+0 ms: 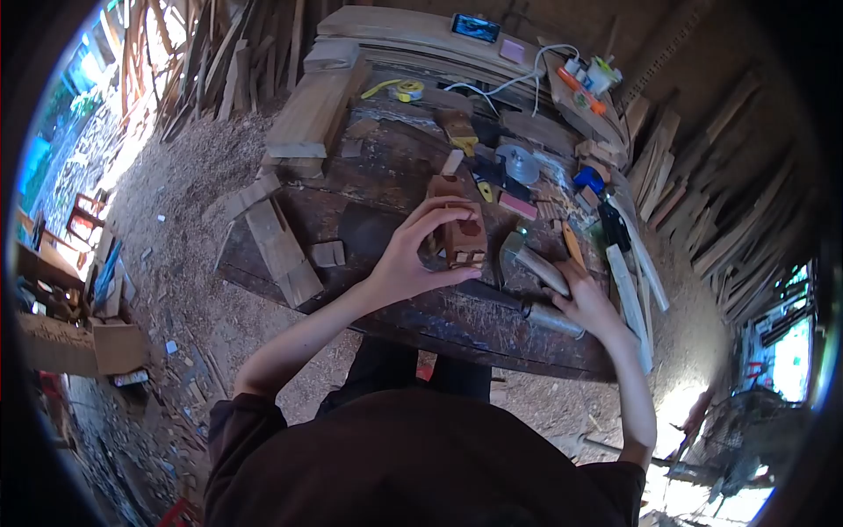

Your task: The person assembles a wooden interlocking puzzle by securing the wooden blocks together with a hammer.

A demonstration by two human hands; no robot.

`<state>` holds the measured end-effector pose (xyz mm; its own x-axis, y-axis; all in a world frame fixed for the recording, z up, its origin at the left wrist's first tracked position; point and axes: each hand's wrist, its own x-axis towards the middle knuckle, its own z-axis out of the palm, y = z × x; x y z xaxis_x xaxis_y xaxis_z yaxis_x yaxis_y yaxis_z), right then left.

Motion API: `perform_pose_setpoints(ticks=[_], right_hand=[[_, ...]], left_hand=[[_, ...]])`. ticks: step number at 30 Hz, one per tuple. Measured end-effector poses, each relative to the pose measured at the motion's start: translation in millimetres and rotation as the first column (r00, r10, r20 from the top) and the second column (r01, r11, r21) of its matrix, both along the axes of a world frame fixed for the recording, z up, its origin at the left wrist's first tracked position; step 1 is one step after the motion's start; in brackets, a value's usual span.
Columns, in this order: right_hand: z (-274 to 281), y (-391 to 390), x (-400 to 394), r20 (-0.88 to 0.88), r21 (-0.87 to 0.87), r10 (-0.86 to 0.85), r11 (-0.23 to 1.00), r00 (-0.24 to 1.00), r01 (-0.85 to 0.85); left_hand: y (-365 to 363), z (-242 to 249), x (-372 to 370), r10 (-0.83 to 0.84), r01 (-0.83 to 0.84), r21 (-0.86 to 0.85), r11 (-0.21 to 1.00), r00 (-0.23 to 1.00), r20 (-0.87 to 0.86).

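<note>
My left hand (421,250) is wrapped round a reddish-brown wooden block (464,230) that stands on the dark workbench (395,307). A small pale piece of wood (452,162) sticks up at the block's far end. To the right, my right hand (587,299) is at the near end of a wooden handle (542,270) that lies on the bench. Whether its fingers close on that handle is too small to tell. An orange-handled tool (573,244) lies just beyond the fingers.
A yellow tape measure (408,90), a brush (458,132), a clear round disc (518,164) and a blue object (588,180) lie on the far half. Thick planks (312,110) and an angled wooden piece (281,250) lie left. A phone (476,27) rests at the back.
</note>
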<state>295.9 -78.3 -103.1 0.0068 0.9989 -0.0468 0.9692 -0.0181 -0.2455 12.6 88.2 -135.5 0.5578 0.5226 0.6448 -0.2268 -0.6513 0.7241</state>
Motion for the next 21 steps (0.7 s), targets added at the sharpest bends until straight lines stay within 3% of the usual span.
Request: perform_pose_setpoints(ticks=[3, 5, 6, 7, 8, 9, 10, 13, 14, 17, 19, 21], right_hand=[[16.1, -3.7, -11.7, 0.072, 0.109, 0.067, 0.991, 0.995, -0.074], [30.7, -10.1, -20.6, 0.000, 0.157, -0.039, 0.987, 0.999, 0.038], [37.2, -12.2, -21.6, -0.001, 0.270, 0.031, 0.962, 1.000, -0.029], [52.6, -14.4, -28.8, 0.005, 0.263, 0.036, 0.964, 0.999, -0.036], [71.9, -18.0, -40.7, -0.239, 0.163, -0.095, 0.977, 0.966, 0.136], [82.7, -20.6, -51.0, -0.452, 0.023, -0.243, 0.959, 0.858, 0.284], [83.5, -21.6, -57.9, -0.600, 0.083, -0.180, 0.955, 0.780, 0.284], [100.0, -11.6, -87.9, -0.616, 0.109, -0.146, 0.957, 0.774, 0.267], [102.9, -7.5, -88.4, -0.488, 0.108, -0.119, 0.975, 0.865, 0.195], [112.9, 5.6, -100.2, -0.372, 0.046, -0.115, 0.989, 0.921, 0.142], [115.2, 8.3, -103.2, -0.393, 0.060, -0.102, 0.989, 0.914, 0.136], [114.6, 7.8, -107.4, -0.529, 0.186, -0.111, 0.952, 0.841, 0.243]], left_hand=[[3.0, -2.7, -0.6, -0.002, 0.002, 0.034, 0.999, 1.000, 0.021], [4.3, -4.4, -1.2, 0.010, -0.011, 0.023, 1.000, 0.999, 0.035], [4.8, -4.4, -1.0, 0.005, -0.006, 0.032, 0.999, 0.999, 0.040], [4.7, -4.4, 0.0, -0.002, 0.000, 0.038, 0.999, 0.999, 0.047], [2.4, -4.8, 0.5, 0.007, -0.007, 0.003, 1.000, 0.999, 0.052], [1.6, -4.0, 0.7, 0.007, -0.006, -0.009, 1.000, 0.998, 0.056], [1.7, -2.9, 0.9, 0.013, -0.014, 0.012, 1.000, 0.998, 0.059], [2.4, -6.7, 2.4, 0.012, -0.013, 0.009, 1.000, 0.997, 0.076], [2.7, -7.2, 2.1, 0.009, -0.008, -0.002, 1.000, 0.996, 0.089], [4.9, -5.9, -1.4, 0.001, -0.003, 0.023, 1.000, 0.996, 0.087], [5.2, -10.2, -1.0, 0.018, -0.019, 0.014, 1.000, 0.996, 0.084], [4.8, -12.8, -1.2, 0.028, -0.028, 0.001, 1.000, 0.996, 0.082]])
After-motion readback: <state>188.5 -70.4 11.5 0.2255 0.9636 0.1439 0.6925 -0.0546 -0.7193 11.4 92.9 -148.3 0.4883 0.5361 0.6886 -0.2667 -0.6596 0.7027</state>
